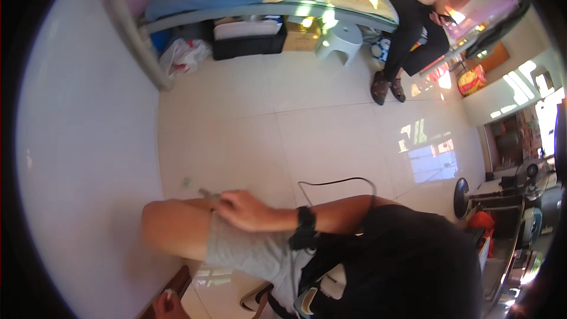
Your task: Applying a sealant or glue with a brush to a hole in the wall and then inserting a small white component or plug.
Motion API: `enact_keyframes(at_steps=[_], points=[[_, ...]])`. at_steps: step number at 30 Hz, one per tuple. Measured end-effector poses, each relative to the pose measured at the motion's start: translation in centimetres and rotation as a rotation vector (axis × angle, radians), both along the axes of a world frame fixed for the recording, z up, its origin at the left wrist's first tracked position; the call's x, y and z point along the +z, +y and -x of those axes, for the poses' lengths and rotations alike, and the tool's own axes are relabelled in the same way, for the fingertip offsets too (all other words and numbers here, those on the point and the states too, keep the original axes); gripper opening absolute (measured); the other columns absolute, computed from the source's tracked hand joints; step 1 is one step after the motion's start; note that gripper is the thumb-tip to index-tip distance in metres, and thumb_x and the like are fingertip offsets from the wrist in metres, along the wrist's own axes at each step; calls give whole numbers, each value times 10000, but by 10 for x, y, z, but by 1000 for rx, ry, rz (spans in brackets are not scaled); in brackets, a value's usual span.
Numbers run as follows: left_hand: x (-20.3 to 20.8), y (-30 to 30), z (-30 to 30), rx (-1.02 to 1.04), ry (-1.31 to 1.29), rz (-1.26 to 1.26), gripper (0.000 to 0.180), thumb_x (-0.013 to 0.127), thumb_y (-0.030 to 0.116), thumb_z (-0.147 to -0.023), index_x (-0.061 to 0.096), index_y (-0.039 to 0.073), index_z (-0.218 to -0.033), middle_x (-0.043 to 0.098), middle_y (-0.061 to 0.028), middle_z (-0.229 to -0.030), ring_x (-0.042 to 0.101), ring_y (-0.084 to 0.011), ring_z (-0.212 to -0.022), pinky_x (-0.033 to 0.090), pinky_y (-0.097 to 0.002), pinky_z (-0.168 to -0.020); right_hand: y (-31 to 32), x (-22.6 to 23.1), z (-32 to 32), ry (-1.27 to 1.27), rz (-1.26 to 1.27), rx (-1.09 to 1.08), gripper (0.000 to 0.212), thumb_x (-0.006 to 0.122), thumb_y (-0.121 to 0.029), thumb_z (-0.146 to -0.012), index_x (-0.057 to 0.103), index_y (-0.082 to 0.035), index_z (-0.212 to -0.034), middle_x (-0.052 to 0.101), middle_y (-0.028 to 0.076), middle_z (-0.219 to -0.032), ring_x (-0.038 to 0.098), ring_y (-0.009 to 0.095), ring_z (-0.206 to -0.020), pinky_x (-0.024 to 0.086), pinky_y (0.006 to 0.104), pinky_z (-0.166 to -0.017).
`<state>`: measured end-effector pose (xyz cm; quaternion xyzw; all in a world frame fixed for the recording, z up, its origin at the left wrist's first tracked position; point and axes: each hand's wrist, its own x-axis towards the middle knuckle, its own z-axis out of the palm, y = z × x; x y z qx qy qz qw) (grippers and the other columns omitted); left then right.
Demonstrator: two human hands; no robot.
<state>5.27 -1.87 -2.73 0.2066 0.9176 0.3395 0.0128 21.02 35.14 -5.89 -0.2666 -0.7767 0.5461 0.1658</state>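
Observation:
My right hand (pixel 245 210) reaches across my body from the right, with a black band (pixel 305 218) on the wrist. It rests on my bent knee (pixel 177 224) at the hem of my grey shorts (pixel 254 254). The fingers are curled and pinch a small, blurred grey object (pixel 205 192) that sticks out to the left. A second small grey bit (pixel 188 182) lies on the white floor tiles just beyond it. My left hand is not in view. A black cable (pixel 336 182) loops up from behind my forearm.
A white wall (pixel 88 142) runs along the left. At the back a metal-framed bed (pixel 236 12) carries a blue mattress, with a black box (pixel 248 44) and a white plastic stool (pixel 339 38) below. Another person (pixel 413 18) sits on the bed. A standing fan (pixel 466 198) is at right.

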Motion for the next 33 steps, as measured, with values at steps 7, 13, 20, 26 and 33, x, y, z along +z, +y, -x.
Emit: enact_keyframes(at_steps=[7, 13, 20, 26, 33], points=[[-113, -15, -45, -76, -363, -42, 190, 726, -90, -744, 721, -23, -922, 645, -97, -892, 664, -174, -711, 556, -259, -601, 45, -127, -91, -1107, 212, 636, 452, 668, -367, -833, 696, 84, -803, 695, 259, -764, 695, 357, -737, 525, 459, -673], [-129, -9, -57, -111, -743, -103, 196, 757, -85, -749, 714, -33, -933, 657, -86, -915, 648, -130, -730, 545, -237, -651, 61, -220, -196, -969, 467, 896, 282, 626, -165, -850, 690, 41, -1032, 698, 121, -846, 666, 201, -697, 585, 367, -593], [-185, -32, -62, 56, -791, 59, 215, 801, -39, -740, 730, -18, -942, 664, -37, -827, 625, -109, -706, 529, -244, -661, 45, -173, -167, -969, 485, 916, 126, 565, -67, -833, 642, 11, -894, 645, 115, -720, 599, 187, -636, 486, 394, -538], [-200, -22, -42, -220, -724, 312, 295, 768, 167, -838, 707, -20, -1058, 758, -178, -1010, 724, -215, -884, 565, -342, -733, 37, -131, -136, -1009, 274, 923, 248, 611, -229, -849, 560, -2, -762, 602, 183, -706, 547, 312, -638, 427, 478, -618], [-208, 16, -39, -246, -700, -69, 347, 779, 186, -845, 698, -21, -1112, 743, -134, -962, 704, -225, -851, 559, -348, -731, 31, -154, -127, -1103, 209, 905, 353, 791, -356, -750, 621, -48, -781, 650, 138, -757, 646, 340, -749, 485, 450, -683]])
